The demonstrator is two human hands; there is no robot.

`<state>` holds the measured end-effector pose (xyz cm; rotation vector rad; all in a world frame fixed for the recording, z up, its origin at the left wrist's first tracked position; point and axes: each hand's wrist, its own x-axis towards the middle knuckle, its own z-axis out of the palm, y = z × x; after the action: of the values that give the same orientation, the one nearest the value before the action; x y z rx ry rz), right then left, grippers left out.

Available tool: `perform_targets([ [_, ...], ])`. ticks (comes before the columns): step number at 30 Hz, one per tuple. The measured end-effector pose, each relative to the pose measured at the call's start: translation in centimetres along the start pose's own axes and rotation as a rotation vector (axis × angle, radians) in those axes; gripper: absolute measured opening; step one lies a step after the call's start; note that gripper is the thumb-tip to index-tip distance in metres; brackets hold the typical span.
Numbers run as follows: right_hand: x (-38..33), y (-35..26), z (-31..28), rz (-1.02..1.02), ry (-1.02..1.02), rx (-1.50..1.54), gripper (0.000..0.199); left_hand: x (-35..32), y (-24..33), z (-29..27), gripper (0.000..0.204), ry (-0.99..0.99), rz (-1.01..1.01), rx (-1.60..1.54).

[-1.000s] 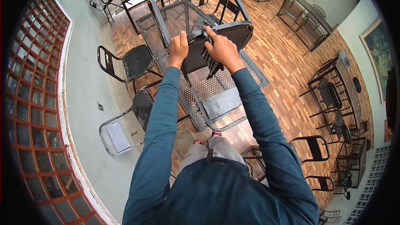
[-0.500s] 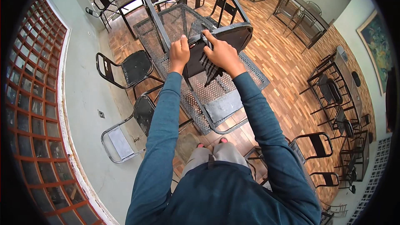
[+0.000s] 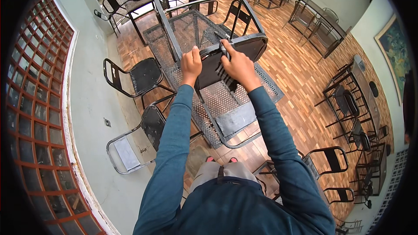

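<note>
A black metal chair (image 3: pixel 254 48) lies tipped over on a grey perforated-metal table (image 3: pixel 185 24), its legs pointing up and away from me. The pale panel of its backrest (image 3: pixel 237 117) hangs toward my body. My left hand (image 3: pixel 191 66) is closed around the edge of the seat frame on the left. My right hand (image 3: pixel 240 68) pinches a black-and-white checkered cloth (image 3: pixel 224 75) against the same frame edge, index finger stretched along it. The cloth's loose end hangs below that hand, in front of the dark seat.
Two black chairs (image 3: pixel 146 76) stand left of the table, by the wall. Further chairs (image 3: pixel 333 159) are at right, and a long table (image 3: pixel 368 87) with chairs lines the right wall. More tables (image 3: pixel 324 21) stand farther back on the wood-patterned floor (image 3: pixel 300 91).
My right hand and the cloth have shifted slightly right along the seat frame, and the cloth's loose end has swung right. My left hand keeps its hold. The whole view has tilted a little.
</note>
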<state>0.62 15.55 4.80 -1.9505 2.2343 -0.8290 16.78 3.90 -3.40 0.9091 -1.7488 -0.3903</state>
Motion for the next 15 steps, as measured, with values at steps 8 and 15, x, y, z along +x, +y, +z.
perform_targets([
  [8, 0.1, -0.7, -0.9, -0.045, -0.093, 0.024, 0.059, 0.1, 0.1, -0.1, 0.053, 0.028, -0.067, -0.054],
  [15, -0.3, -1.2, -0.5, -0.100, -0.084, 0.013, 0.059, 0.1, 0.4, 0.0, 0.053, 0.022, -0.088, -0.097],
])
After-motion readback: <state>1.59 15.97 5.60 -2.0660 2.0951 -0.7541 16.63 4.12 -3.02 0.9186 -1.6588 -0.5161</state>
